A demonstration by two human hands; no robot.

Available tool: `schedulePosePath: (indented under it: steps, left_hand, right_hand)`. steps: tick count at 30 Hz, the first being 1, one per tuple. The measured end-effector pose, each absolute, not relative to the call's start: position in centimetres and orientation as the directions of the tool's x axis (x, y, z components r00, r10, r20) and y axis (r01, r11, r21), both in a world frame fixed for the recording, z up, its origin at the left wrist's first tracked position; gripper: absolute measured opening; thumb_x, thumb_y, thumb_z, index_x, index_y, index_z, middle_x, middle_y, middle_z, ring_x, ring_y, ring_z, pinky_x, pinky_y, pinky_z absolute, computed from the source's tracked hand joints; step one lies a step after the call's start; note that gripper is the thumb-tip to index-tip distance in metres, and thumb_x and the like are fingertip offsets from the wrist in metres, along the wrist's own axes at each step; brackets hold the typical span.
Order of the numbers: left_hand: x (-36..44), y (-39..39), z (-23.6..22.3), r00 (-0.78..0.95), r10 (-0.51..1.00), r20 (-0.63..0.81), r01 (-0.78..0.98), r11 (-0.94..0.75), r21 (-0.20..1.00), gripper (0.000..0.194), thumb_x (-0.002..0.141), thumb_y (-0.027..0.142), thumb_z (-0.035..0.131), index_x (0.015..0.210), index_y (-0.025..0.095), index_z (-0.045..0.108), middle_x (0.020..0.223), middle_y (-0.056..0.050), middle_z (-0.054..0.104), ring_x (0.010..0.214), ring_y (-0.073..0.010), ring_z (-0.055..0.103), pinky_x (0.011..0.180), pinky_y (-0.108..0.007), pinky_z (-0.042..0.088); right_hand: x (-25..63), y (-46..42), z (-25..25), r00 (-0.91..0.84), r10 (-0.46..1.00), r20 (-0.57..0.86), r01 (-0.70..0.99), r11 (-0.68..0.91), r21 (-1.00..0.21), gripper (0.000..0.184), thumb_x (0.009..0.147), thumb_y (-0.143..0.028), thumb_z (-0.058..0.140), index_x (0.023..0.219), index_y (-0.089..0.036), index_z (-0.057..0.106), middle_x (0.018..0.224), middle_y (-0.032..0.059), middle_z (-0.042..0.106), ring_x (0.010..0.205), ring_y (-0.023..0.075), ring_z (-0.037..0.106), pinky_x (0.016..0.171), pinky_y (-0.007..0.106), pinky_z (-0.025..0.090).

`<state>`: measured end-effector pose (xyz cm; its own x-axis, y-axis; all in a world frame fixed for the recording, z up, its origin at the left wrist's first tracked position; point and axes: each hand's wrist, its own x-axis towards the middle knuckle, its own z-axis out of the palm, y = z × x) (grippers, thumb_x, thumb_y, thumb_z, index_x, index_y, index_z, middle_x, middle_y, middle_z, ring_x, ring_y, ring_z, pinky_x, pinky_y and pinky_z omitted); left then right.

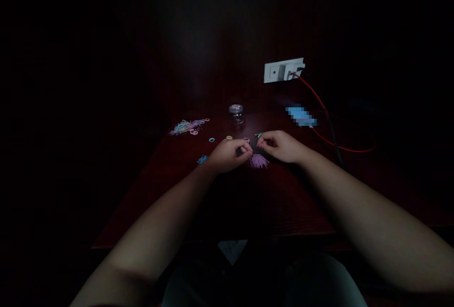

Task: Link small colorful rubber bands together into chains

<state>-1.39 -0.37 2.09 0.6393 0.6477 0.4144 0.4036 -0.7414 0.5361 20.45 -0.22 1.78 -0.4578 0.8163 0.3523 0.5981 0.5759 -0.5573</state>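
Note:
My left hand [231, 155] is closed in a pinch above the table, and any small thing between its fingertips is hidden. Facing it, my right hand [280, 146] is also pinched, with its grip too dark and small to make out. Just below the fingertips lies a bunch of purple elastic bands [259, 161]. Blue bands [202, 159] show beside my left wrist, partly covered by it. A bit of green band [258, 135] lies by my right fingers. Beyond my left hand are a yellow band [229, 137], a pink band [247, 140] and a light-blue band [212, 140].
A mixed heap of pastel bands [186, 127] lies at the table's far left. A small clear lidded jar [236, 114] stands at the back. A red cable [314, 92] runs from the wall socket [273, 72] towards a blurred blue object [301, 115]. The surroundings are very dark.

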Motion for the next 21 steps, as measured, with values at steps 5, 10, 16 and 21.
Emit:
schedulePosePath:
  steps: [5,10,16,21]
  left_hand:
    - [-1.5,-0.3,2.3,0.651,0.628,0.427,0.435,-0.769,0.468,0.011,0.082,0.024,0.058,0.083,0.017,0.067,0.076,0.001,0.07,0.069,-0.0104,0.063,0.067,-0.022,0.046]
    - [-2.1,0.3,2.6,0.605,0.64,0.473,0.537,-0.767,0.351,0.01,0.081,0.023,0.058,0.083,0.019,0.067,0.079,0.0,0.071,0.075,-0.0128,0.063,0.072,-0.024,0.045]
    - [-3.7,1.5,2.9,0.53,0.704,0.473,0.649,-0.696,0.308,0.012,0.081,0.026,0.057,0.084,0.021,0.067,0.078,0.001,0.07,0.073,-0.0135,0.063,0.071,-0.025,0.046]
    - [-4.9,2.5,2.9,0.422,0.789,0.447,0.748,-0.582,0.32,0.015,0.082,0.032,0.056,0.084,0.021,0.067,0.082,0.0,0.071,0.074,-0.0152,0.064,0.071,-0.026,0.047]
  right_hand:
    - [20.4,0.0,1.3,-0.429,0.831,0.354,0.598,0.555,-0.578,0.017,0.08,-0.026,0.051,0.081,-0.016,0.065,0.07,0.0021,0.063,0.061,0.0125,0.053,0.057,0.024,0.038]
    - [20.1,-0.6,1.7,-0.409,0.845,0.344,0.611,0.534,-0.585,0.017,0.079,-0.026,0.052,0.077,-0.015,0.065,0.065,0.0011,0.06,0.057,0.0115,0.05,0.055,0.023,0.037]
    - [20.1,-0.4,1.6,-0.415,0.845,0.338,0.604,0.533,-0.593,0.017,0.08,-0.027,0.051,0.076,-0.015,0.063,0.066,0.0011,0.06,0.059,0.0117,0.05,0.056,0.024,0.038]
    - [20.2,-0.2,1.5,-0.427,0.846,0.319,0.599,0.529,-0.601,0.015,0.079,-0.025,0.051,0.075,-0.015,0.062,0.067,0.001,0.059,0.059,0.0116,0.05,0.057,0.024,0.039]
